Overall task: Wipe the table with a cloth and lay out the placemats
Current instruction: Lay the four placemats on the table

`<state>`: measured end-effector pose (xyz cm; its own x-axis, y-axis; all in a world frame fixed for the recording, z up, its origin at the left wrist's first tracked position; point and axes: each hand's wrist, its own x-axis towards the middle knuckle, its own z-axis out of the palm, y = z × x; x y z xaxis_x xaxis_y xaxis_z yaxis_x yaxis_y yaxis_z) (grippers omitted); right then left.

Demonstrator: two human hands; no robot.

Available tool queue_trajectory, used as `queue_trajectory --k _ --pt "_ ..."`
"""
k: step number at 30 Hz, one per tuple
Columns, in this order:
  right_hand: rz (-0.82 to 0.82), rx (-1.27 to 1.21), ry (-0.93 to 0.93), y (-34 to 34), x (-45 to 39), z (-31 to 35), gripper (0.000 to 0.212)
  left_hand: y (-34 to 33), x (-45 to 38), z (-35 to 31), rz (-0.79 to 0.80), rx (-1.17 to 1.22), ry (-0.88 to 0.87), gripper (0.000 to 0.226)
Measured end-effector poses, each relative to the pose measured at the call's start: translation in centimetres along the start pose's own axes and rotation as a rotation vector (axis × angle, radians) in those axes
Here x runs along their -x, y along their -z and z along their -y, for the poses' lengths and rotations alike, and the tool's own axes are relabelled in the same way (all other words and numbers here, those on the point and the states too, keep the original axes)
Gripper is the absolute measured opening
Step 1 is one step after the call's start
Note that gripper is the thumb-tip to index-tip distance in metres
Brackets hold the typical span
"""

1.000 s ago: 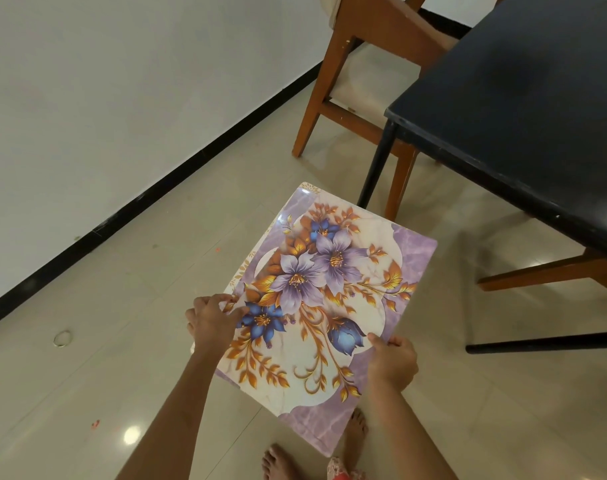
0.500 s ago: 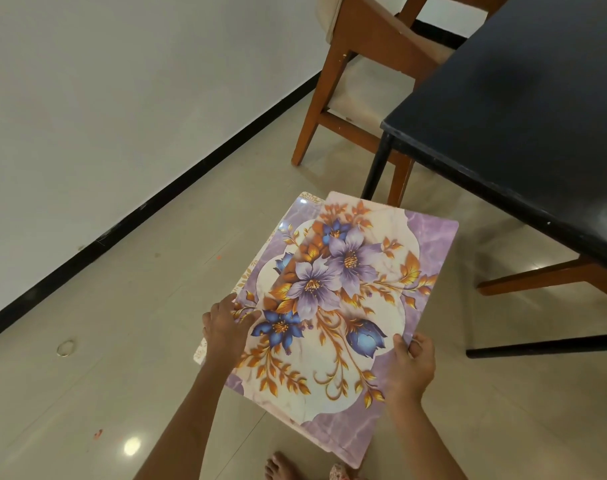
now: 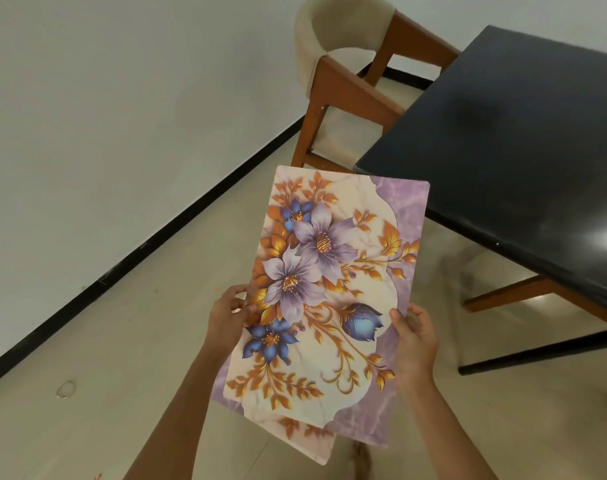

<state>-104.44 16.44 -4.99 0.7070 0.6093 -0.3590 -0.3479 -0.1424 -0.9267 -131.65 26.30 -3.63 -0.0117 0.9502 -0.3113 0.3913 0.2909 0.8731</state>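
Note:
I hold a stack of floral placemats (image 3: 330, 278), purple and cream with orange leaves, in mid-air over the floor. A second mat's edge peeks out below the top one near the bottom. My left hand (image 3: 227, 315) grips the stack's left edge, thumb on top. My right hand (image 3: 414, 337) grips its right edge. The stack's far corner reaches close to the near corner of the black table (image 3: 503, 140), which stands at the right. No cloth is in view.
A wooden chair (image 3: 347, 84) with a cream cushion stands at the table's far side by the white wall. Another chair's wooden legs (image 3: 537, 296) show under the table. A small ring (image 3: 65, 389) lies on the tiled floor at left.
The placemats have risen and moved forward toward the table corner, tilting more upright. Both hands kept their grip on the edges. The view has lifted, showing more of the chair.

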Motion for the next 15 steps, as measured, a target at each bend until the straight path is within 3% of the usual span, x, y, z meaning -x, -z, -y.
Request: queue_trajectory --k 3,8,13,15 --pt "0.018 -0.021 0.003 -0.2 -0.3 3.0 0.018 -0.3 0.3 -2.5 -0.053 0.038 -0.041 0.029" --pt "0.047 -0.04 -0.056 -0.1 -1.3 7.1 0.037 -1.9 0.8 -6.9 -0.152 0.115 -0.096 0.029" --pt "0.083 0.007 -0.1 1.9 -4.1 11.1 0.012 -5.0 0.6 -11.2 -0.179 0.136 -0.126 0.03" --pt "0.114 0.034 -0.113 3.3 -5.7 12.8 0.017 -7.0 0.3 -13.0 -0.165 0.164 -0.129 0.03"
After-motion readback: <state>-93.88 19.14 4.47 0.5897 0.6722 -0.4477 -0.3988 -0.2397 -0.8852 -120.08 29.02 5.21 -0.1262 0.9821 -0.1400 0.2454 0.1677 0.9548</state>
